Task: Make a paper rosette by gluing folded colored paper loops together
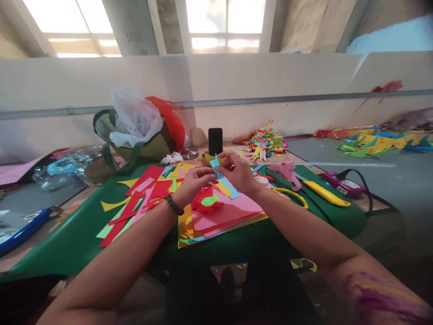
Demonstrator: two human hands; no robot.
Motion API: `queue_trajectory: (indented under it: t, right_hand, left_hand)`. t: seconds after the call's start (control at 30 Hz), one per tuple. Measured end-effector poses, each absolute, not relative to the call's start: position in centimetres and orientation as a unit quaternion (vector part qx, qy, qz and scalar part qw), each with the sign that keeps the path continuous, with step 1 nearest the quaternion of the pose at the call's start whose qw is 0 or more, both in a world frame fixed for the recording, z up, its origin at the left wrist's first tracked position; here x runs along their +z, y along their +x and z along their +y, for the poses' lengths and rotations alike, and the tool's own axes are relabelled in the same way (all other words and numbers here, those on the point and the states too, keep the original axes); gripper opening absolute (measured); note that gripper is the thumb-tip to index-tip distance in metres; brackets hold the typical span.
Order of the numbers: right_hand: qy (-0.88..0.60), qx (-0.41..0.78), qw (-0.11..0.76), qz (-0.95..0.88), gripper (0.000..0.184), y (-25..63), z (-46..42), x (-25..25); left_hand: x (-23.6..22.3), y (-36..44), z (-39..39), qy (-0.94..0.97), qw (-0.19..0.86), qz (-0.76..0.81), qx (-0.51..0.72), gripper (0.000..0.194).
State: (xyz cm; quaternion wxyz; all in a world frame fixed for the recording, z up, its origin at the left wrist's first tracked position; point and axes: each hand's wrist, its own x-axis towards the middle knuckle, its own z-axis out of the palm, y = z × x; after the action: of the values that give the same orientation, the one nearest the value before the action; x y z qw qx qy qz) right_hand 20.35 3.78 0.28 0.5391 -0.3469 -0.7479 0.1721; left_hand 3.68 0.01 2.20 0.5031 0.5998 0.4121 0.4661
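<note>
Above the pink sheets, my right hand point(238, 171) pinches a small folded piece of blue paper point(216, 166) between thumb and fingers. My left hand point(196, 184) is closed just beside it, fingertips touching or very near the lower edge of the blue paper. Below the hands a red paper flower point(207, 203) with a light green centre lies on a stack of pink sheets point(233, 214). Blue and yellow strips lie under my right hand. To the left, red, pink, green and yellow paper strips point(135, 203) are spread over the green mat point(84, 230).
Right of my hands lie a pink glue gun point(286, 174), yellow-handled scissors point(294, 194), a yellow utility knife point(326, 193) and a purple device point(341, 184) with a cable. Behind stand a phone point(215, 141), a pile of paper rosettes point(267, 142) and a green bag point(145, 146).
</note>
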Motion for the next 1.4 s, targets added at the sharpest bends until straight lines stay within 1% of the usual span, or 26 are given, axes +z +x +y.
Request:
queue_trajectory:
  t: [0.1,0.17,0.33,0.43,0.53,0.63,0.7,0.77,1.0,1.13,1.27,1.4]
  right_hand:
    - [-0.345,0.121,0.539,-0.759,0.026,20.3,3.6,0.0]
    - [-0.341,0.114,0.537,-0.763,0.027,20.2,3.5,-0.1]
    - [-0.343,0.151,0.545,-0.750,0.026,20.1,3.6,0.0]
    - [-0.310,0.194,0.560,-0.743,0.026,20.1,3.6,0.3]
    - [-0.280,0.242,0.579,-0.726,0.034,20.3,3.6,0.6]
    - [-0.287,0.290,0.589,-0.698,0.048,20.5,3.8,0.9]
    - [-0.297,0.322,0.574,-0.692,0.055,20.5,3.8,0.9]
    - [-0.304,0.345,0.554,-0.694,0.056,20.4,3.8,0.8]
    - [-0.275,0.370,0.549,-0.697,0.036,20.2,3.9,0.6]
    - [-0.250,0.326,0.567,-0.714,0.028,20.3,4.1,0.4]
    - [-0.224,0.235,0.605,-0.726,0.014,20.4,4.1,0.2]
    - [-0.209,0.150,0.626,-0.736,0.011,20.6,3.7,0.4]
  left_hand:
    - [2.4,3.8,-0.2,0.610,0.497,0.411,0.459,0.037]
    - [2.5,3.9,-0.3,0.625,0.479,0.418,0.452,0.038]
    - [2.1,3.9,0.1,0.625,0.476,0.426,0.448,0.037]
    - [1.9,3.8,0.3,0.617,0.479,0.427,0.455,0.040]
    - [1.9,3.8,0.3,0.606,0.487,0.427,0.461,0.044]
    - [2.0,3.7,0.3,0.598,0.489,0.431,0.467,0.047]
    - [2.1,3.7,0.2,0.598,0.486,0.434,0.466,0.048]
    - [2.1,3.8,0.2,0.600,0.485,0.436,0.464,0.049]
    - [2.0,3.8,0.0,0.604,0.504,0.423,0.449,0.050]
    - [1.8,3.8,0.1,0.605,0.527,0.407,0.436,0.050]
    - [1.6,3.7,0.5,0.582,0.559,0.395,0.438,0.035]
    - [2.0,3.4,0.8,0.497,0.647,0.370,0.445,0.012]
